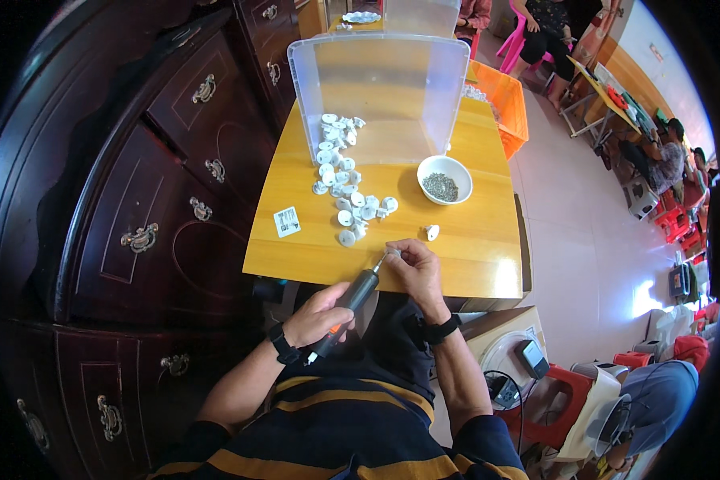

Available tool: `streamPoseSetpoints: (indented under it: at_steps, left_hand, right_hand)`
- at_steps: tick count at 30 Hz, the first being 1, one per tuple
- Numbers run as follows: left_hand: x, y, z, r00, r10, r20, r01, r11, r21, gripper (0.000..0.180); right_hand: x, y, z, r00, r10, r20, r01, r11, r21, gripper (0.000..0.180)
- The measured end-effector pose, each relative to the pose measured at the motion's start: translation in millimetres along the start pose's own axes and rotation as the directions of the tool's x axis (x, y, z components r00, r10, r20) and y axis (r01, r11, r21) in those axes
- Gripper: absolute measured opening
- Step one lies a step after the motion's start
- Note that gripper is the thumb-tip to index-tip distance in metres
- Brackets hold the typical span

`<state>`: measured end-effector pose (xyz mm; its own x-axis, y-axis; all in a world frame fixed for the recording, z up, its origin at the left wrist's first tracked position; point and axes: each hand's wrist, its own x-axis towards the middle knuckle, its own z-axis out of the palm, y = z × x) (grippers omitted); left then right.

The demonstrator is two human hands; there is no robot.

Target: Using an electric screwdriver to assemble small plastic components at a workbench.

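My left hand [322,314] is wrapped round a dark electric screwdriver [355,295], whose thin bit points up and to the right. At the tip of the bit, my right hand [414,266] pinches a small white plastic part [393,252], mostly hidden by the fingers. Just beyond that hand lies a single white plastic part [432,232]. A loose pile of similar white round parts [347,180] spreads over the left middle of the table. Beyond my right hand stands a white bowl [423,194] with many small metal screws [440,187] in it.
On the wooden table [472,248], a clear plastic bin [380,88] lies on its side at the back. A printed white card [287,222] lies at left. Dark drawers [176,160] line the left. An orange crate [504,108] stands beyond the table's right. Other people sit farther off.
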<state>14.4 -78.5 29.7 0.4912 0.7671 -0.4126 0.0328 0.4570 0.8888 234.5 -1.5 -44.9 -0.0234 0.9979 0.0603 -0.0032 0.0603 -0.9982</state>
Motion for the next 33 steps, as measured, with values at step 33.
streamPoseSetpoints:
  at_steps: [33]
  left_hand:
    - [57,14,-34,0.86,0.509,-0.036,-0.25,0.482,0.84,0.062]
  right_hand:
    - [38,-72,-117,0.897,-0.435,-0.078,0.162,0.488,-0.858,0.015]
